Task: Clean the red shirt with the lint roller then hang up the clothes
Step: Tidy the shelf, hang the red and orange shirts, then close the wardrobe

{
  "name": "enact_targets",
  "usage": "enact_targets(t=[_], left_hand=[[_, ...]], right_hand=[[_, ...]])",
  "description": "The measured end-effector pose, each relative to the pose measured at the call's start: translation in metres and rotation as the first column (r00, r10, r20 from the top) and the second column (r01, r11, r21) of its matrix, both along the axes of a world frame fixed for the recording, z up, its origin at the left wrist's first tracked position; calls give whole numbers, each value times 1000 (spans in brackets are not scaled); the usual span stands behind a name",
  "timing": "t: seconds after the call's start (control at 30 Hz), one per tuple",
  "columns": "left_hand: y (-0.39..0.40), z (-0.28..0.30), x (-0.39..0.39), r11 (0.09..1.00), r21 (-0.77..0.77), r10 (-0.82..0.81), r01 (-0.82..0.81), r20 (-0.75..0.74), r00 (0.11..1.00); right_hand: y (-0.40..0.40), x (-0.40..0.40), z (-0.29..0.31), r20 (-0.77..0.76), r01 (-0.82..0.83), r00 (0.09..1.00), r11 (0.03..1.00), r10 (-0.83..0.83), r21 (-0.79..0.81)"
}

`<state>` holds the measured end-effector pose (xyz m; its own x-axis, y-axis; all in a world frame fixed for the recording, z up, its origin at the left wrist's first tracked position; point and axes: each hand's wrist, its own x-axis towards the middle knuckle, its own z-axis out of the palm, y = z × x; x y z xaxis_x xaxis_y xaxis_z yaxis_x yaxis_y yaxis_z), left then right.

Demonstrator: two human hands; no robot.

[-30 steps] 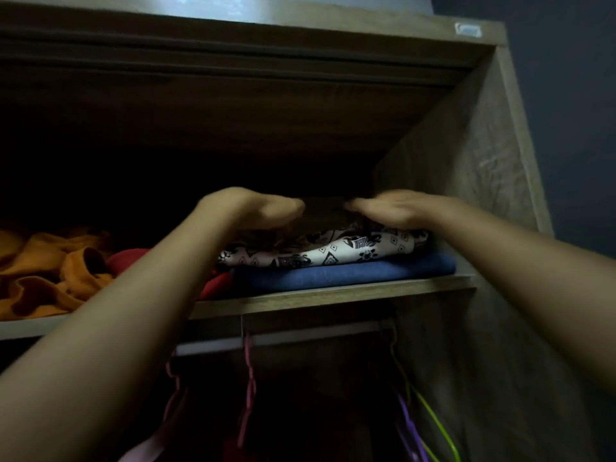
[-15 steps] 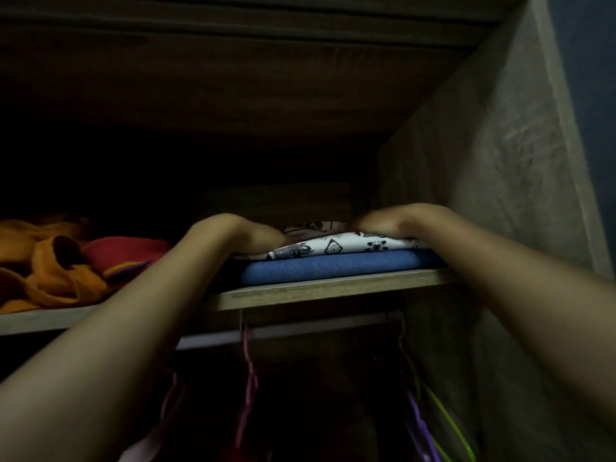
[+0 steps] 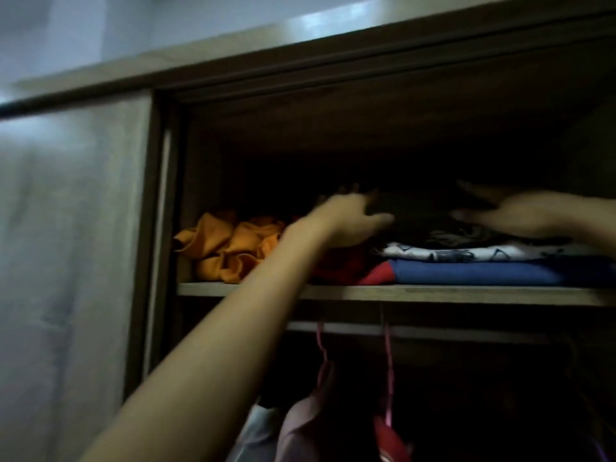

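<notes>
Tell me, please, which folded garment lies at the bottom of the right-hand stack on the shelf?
The blue garment; it lies flat on the shelf, beneath the white patterned one.

A red garment [image 3: 346, 270] lies crumpled on the wardrobe shelf [image 3: 433, 292], wedged between a bunched orange cloth [image 3: 230, 248] on its left and a folded stack on its right, where a blue piece [image 3: 483, 271] sits under a white patterned one [image 3: 466, 253]. Most of the red fabric is hidden behind a reaching forearm, so its shape cannot be made out. Below, clothes hang on pink hangers [image 3: 387, 368] from the rail [image 3: 416, 331], among them a pale pink item [image 3: 303, 425] and a red one [image 3: 390, 441], both blurred in the dim light.
</notes>
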<state>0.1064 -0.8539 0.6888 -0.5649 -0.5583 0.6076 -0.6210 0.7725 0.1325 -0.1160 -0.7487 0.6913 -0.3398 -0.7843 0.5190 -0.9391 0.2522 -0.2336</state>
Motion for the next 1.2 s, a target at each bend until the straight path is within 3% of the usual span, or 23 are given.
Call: enact_targets(t=[0.1,0.2,0.33,0.4,0.47,0.57,0.6,0.8,0.93,1.03,1.13,1.2], left_hand=[[-20,1,66,984,-101,138,-145,-73,988],[-35,-15,105,971,14,238,-238,10,971],[-45,-38,128,967,153,195,-205,72,978],[-47,-43,132,964,206,165,-169,37,986],[-48,-47,131,964,207,160,-167,50,986],[-50,-52,125,977,116,169,-178,81,982],[-51,-53,123,979,94,176,-183,83,981],[-58,-53,119,964,73,245,-254,110,963],[-61,-55,116,965,83,240,-249,104,965],[-64,-63,114,978,49,206,-204,-45,977],[-62,-83,117,959,-188,158,-211,-261,952],[-53,-98,119,899,-401,11,-175,-378,926]], right_hand=[[-11,70,11,-89,-238,969,965,229,-113],[-36,131,11,-103,-439,890,896,444,71],[-83,157,10,-40,-350,918,853,395,387],[-95,161,8,-3,-333,929,840,370,429],[-103,164,-1,-75,-290,935,867,348,406],[-121,172,-24,-331,-242,895,949,298,201],[-127,174,-31,-351,-268,889,955,295,123],[-122,170,-36,-92,-358,933,885,347,-297],[-97,180,-45,-61,-280,945,698,321,-659],[-70,194,-57,-142,-300,932,489,334,-819],[-45,210,-80,-244,-337,926,336,289,-880],[-29,219,-100,-286,-351,926,280,247,-894]])
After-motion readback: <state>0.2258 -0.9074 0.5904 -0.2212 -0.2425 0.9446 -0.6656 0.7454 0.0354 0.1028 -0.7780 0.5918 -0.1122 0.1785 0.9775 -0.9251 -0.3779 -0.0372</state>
